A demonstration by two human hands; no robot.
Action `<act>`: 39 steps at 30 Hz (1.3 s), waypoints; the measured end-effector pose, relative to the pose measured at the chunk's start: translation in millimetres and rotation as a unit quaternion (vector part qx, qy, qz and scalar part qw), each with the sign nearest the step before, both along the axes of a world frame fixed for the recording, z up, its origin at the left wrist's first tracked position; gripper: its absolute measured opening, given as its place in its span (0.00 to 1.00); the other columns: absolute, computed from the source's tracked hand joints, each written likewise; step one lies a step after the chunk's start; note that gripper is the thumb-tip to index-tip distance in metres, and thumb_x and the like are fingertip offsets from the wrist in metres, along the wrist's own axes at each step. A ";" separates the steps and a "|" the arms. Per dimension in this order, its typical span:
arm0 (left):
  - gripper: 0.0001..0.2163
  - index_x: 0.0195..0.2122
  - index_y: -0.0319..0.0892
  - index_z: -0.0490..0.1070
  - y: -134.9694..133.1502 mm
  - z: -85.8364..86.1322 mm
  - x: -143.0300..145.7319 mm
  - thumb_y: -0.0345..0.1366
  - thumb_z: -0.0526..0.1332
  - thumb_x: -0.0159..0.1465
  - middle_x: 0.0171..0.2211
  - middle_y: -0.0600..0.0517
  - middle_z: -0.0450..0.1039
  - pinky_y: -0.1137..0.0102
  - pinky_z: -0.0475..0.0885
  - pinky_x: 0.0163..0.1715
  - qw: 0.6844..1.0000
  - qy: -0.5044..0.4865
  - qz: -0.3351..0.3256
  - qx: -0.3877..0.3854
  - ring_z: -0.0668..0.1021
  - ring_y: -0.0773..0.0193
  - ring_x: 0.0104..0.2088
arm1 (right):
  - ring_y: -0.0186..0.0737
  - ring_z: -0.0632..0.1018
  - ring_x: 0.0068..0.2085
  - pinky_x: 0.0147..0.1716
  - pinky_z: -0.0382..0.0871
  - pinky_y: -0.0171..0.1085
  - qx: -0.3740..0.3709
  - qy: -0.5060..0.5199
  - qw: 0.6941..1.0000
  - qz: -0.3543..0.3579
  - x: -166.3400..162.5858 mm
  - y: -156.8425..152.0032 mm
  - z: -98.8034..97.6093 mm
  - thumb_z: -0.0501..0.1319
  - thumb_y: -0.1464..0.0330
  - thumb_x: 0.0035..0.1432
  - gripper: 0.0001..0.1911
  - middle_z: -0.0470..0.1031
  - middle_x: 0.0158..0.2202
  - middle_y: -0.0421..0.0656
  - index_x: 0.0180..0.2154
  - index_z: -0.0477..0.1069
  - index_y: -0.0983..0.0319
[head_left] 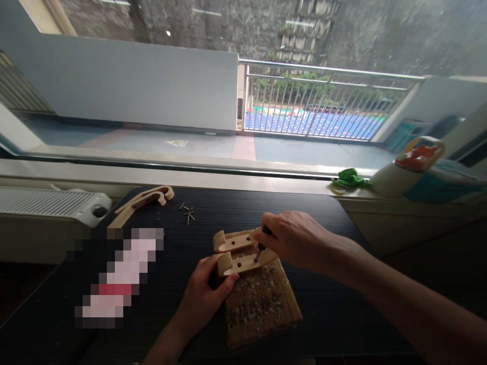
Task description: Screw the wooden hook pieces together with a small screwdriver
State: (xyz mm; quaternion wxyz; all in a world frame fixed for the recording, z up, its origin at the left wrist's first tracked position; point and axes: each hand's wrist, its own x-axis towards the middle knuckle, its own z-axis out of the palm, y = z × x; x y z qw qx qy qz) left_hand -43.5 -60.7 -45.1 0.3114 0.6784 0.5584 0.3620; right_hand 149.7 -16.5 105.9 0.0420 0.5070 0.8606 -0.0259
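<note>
A wooden block (pixel 262 319) with dark marks on its top rests on the dark table. Across its far part lie two pale wooden pieces with upturned ends and dark holes, a nearer piece (pixel 247 264) and a farther piece (pixel 240 242). My left hand (pixel 203 289) grips the upturned end of the nearer one, thumb on its front side. Closed around the black handle of a screwdriver (pixel 261 247) is my right hand (pixel 299 238). The tool slants down to a hole in the nearer piece; whether a screw sits there I cannot tell.
Curved wooden hooks (pixel 146 198) lie at the table's far left, beside several loose screws (pixel 187 213). A blurred-out pinkish item covers the left side. A radiator (pixel 53 203) stands left; on the windowsill are a green cloth (pixel 349 178) and a white bottle (pixel 391 177).
</note>
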 end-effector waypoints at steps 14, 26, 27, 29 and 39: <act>0.14 0.40 0.44 0.69 -0.4 -0.9 0.3 0.42 0.61 0.55 0.38 0.51 0.73 0.67 0.71 0.42 1.000 -0.005 0.009 0.008 0.75 0.60 0.40 | 0.37 0.74 0.33 0.28 0.56 0.33 -0.104 -0.001 0.987 0.125 3.5 -3.1 19.3 0.51 0.71 0.58 0.09 0.75 0.30 0.44 0.33 0.70 0.63; 0.13 0.41 0.43 0.69 -0.4 -1.1 -0.2 0.41 0.60 0.56 0.38 0.50 0.72 0.66 0.70 0.42 1.000 -0.002 0.001 0.001 0.74 0.60 0.40 | 0.33 0.68 0.23 0.21 0.46 0.34 -0.035 -0.011 0.999 0.025 2.4 5.2 6.5 0.49 0.63 0.59 0.15 0.71 0.23 0.40 0.29 0.70 0.61; 0.13 0.40 0.43 0.69 -0.5 0.0 0.1 0.41 0.60 0.56 0.38 0.50 0.72 0.66 0.70 0.42 1.000 -0.002 0.000 -0.001 0.74 0.60 0.40 | 0.33 0.69 0.24 0.22 0.47 0.34 -0.040 -0.013 0.998 0.042 2.2 5.3 9.2 0.49 0.63 0.59 0.15 0.71 0.23 0.40 0.28 0.70 0.61; 0.12 0.40 0.43 0.70 -0.9 1.9 0.6 0.41 0.60 0.56 0.38 0.50 0.72 0.66 0.70 0.42 1.000 -0.004 -0.001 -0.004 0.74 0.60 0.40 | 0.33 0.69 0.25 0.23 0.48 0.34 -0.050 -0.019 0.996 0.075 2.2 4.8 15.1 0.50 0.64 0.58 0.14 0.72 0.24 0.40 0.26 0.69 0.61; 0.13 0.40 0.44 0.70 -1.1 3.8 0.4 0.41 0.61 0.55 0.39 0.50 0.73 0.66 0.70 0.44 1.000 -0.009 0.000 -0.005 0.74 0.59 0.42 | 0.31 0.67 0.25 0.23 0.49 0.33 -0.033 -0.019 0.992 0.124 8.9 3.8 35.7 0.50 0.68 0.57 0.12 0.72 0.24 0.39 0.25 0.68 0.61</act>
